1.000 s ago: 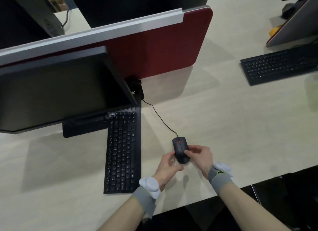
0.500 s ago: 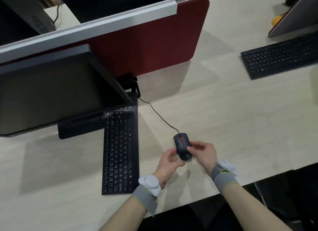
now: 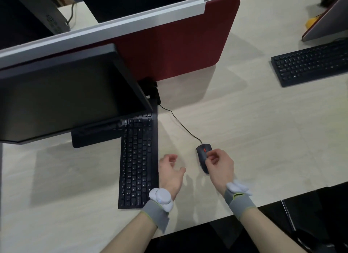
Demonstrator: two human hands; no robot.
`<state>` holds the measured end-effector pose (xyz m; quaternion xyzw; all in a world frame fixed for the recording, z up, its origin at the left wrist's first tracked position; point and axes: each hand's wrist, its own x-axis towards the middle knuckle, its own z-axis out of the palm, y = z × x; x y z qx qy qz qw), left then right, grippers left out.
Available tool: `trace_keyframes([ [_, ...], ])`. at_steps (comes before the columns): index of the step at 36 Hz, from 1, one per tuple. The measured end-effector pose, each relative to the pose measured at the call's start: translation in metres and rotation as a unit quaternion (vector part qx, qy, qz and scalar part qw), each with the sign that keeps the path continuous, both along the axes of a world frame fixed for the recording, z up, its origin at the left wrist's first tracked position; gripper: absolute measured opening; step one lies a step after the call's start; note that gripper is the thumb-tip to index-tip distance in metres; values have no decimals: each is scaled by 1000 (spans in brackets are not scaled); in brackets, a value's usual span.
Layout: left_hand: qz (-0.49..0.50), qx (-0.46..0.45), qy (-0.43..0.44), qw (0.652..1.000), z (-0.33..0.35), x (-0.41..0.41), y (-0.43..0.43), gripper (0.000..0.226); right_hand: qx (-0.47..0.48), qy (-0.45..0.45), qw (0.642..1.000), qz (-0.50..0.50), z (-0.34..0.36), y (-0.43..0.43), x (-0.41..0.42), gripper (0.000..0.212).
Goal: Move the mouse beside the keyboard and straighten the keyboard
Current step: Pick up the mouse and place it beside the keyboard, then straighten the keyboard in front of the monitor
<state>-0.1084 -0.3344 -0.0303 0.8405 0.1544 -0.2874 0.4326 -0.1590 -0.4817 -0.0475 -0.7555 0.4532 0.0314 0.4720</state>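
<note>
The right hand [image 3: 219, 163] pinches the wired mouse [image 3: 203, 156] on the table [image 3: 254, 139], near the keyboard [image 3: 138, 162]; the left hand [image 3: 170, 172] hangs loosely open and empty between them. Judging by this, mouse placement is nearly done. Next, the keyboard, lying end-on under the monitor [image 3: 66, 94], needs turning square.

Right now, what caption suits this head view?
Right hand on the mouse, left hand open beside the turned keyboard.

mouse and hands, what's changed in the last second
The left hand let go of the mouse and drew back toward the keyboard, now open and empty. The right hand stays on the mouse. Mouse and keyboard, which remains turned lengthwise, have barely shifted.
</note>
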Motion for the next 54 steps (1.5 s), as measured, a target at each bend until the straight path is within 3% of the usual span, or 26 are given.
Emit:
trace_keyframes([
  [3, 16, 134, -45, 990, 1, 13, 22, 60, 14, -10, 998, 62, 2, 29, 9, 23],
  [6, 59, 207, -68, 974, 6, 21, 42, 82, 58, 20, 988, 139, -1, 55, 20, 25],
  [12, 62, 238, -51, 968, 8, 39, 83, 126, 67, 76, 965, 243, -2, 103, 47, 51],
  [19, 8, 216, 6, 976, 1, 55, 118, 139, 67, 91, 957, 267, -10, 152, 76, 51],
  [23, -25, 209, 9, 978, 0, 57, 126, 136, 61, 85, 969, 222, -13, 164, 80, 54],
  [27, -48, 194, 13, 980, 4, 54, 124, 143, 112, 55, 989, 84, -13, 161, 77, 60],
  [34, -59, 195, 8, 979, 1, 55, 133, 153, 201, 38, 976, -73, -11, 172, 85, 51],
  [45, -94, 234, -29, 967, -5, 47, 169, 158, 225, 99, 967, -71, -7, 203, 65, 37],
  [54, -209, 250, -58, 943, -11, 44, 216, 156, 231, 137, 961, -65, 7, 247, 37, 32],
])
